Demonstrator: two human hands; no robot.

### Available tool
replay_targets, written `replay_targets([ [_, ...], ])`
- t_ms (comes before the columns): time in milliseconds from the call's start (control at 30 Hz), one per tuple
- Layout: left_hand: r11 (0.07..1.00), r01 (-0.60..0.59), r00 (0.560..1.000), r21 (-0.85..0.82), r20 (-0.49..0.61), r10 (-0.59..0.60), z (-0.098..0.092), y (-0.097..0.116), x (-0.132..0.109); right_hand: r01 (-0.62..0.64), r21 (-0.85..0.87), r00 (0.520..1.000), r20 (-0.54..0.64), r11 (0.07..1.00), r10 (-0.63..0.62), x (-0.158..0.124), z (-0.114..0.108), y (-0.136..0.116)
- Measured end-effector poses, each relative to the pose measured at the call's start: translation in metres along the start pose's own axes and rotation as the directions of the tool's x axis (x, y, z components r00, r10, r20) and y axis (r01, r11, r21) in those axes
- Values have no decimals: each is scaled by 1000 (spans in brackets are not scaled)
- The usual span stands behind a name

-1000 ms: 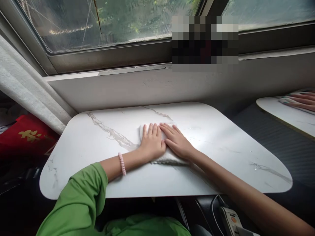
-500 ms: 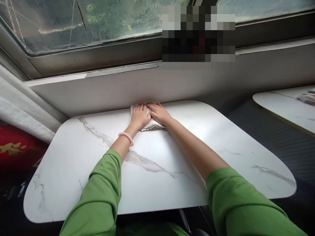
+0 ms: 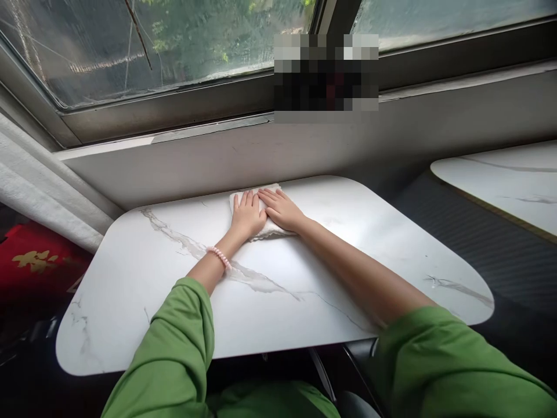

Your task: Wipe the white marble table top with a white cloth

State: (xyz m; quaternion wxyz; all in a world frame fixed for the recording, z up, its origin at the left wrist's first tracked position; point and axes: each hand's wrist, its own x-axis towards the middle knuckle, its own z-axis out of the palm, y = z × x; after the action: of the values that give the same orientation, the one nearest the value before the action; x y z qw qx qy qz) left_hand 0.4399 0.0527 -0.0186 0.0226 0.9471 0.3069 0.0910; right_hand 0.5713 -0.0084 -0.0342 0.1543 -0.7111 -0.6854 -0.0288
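Observation:
A folded white cloth (image 3: pixel 272 230) lies on a white marble-patterned table (image 3: pixel 143 261), close to its far edge. Both palms rest on top of it. My left hand (image 3: pixel 248 218), with a pink beaded bracelet (image 3: pixel 220 257) at the wrist, is flat with fingers outstretched over the cloth's left part. Beside it, my right hand (image 3: pixel 284 210) also lies flat, its fingers pointing up and left. The thumbs come together near the middle. Much of the cloth is covered by the hands, and its frayed lower edge shows beneath them.
Beyond the table stand a pale wall (image 3: pixel 191 165) and a framed window (image 3: pixel 195 46). A white curtain (image 3: pixel 39 186) hangs at left above a red item with gold markings (image 3: pixel 35 261). Another marble-patterned table (image 3: pixel 513 180) is at right. A pixelated patch hides part of the windowsill.
Both hands have slid slightly back from the table's far edge, and more of the cloth's upper edge shows. The camera view has shifted a little. Both hands stay flat on the cloth.

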Motion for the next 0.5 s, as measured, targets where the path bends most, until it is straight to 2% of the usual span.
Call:
replay_targets([
  [133,1000,12,1000,-10,9,-12,-5,28,-33,67,26,997,23,997,-68,-39,-8,-2],
  [233,1000,-4,999,-26,38,5,-9,55,-58,100,24,995,18,995,-100,-78,-15,-1],
  [367,995,-86,991,-44,94,90,-13,94,-93,134,-1,991,-28,991,-134,-143,-28,-4],
  [500,981,-191,974,-32,118,194,-19,126,-124,110,-38,991,-74,993,-112,-199,-41,-15],
])
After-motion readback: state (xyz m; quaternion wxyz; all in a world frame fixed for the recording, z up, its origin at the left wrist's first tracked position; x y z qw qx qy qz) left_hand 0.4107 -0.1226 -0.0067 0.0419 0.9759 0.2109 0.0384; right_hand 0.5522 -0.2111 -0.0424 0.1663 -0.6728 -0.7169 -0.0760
